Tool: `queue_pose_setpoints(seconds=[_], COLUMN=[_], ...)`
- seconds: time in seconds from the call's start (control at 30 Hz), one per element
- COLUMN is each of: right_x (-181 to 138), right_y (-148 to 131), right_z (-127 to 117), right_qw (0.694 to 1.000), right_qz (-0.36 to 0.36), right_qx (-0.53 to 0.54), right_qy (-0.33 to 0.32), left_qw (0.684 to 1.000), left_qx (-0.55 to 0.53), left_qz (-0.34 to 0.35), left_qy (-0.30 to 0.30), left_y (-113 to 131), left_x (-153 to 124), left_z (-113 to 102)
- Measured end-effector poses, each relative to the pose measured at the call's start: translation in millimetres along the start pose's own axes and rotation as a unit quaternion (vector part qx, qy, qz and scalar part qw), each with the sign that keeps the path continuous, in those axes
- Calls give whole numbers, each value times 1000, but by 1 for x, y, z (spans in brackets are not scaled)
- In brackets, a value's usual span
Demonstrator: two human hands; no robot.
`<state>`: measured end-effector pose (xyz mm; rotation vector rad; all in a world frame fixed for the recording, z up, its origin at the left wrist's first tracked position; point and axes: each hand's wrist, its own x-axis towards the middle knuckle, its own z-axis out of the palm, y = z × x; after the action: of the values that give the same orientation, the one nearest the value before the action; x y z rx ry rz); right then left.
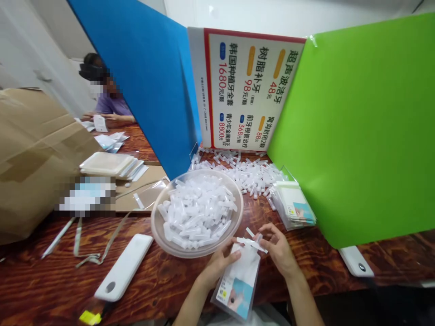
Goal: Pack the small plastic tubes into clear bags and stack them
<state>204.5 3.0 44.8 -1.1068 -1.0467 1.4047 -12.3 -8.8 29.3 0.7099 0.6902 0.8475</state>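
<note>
A clear plastic packet [242, 271] with a white and teal printed card inside hangs over the table's front edge. My left hand [220, 262] is closed on its upper left side, thumb on the front. At the packet's top end, my right hand [277, 249] pinches a small white plastic piece [260, 237] between thumb and fingers. White strips [249, 242] cross the packet's mouth there; which ones are inside it I cannot tell. Just beyond my hands stands a round translucent bowl [158, 240] heaped with small white plastic tubes [200, 210].
More white tubes [253, 176] lie loose behind the bowl. A stack of packets [294, 206] leans right, beside a green panel [370, 127]. A blue panel [146, 77] and a printed board [248, 90] stand behind. A white power bank [124, 267] lies left. Another person [113, 99] sits beyond.
</note>
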Motion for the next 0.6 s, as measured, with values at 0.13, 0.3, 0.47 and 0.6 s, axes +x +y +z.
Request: queue_pose_setpoints(seconds=[0.13,0.3,0.47,0.6], right_x=[-1,-3,2,10], right_y=[13,12,13,15], right_z=[-2,-5,-12,-22], right_qw=[999,998,992,991], right_qz=[-14,2,16,17], right_qx=[-21,48,105,54], right_qy=[42,-34,-62,-124], left_qw=[999,995,993,992], left_qx=[2,11,72,111], left_qz=[8,16,22,18], left_qy=[36,97,89,64], left_y=[3,4,7,12], left_x=[13,25,33,37], left_z=[22,37,38,39])
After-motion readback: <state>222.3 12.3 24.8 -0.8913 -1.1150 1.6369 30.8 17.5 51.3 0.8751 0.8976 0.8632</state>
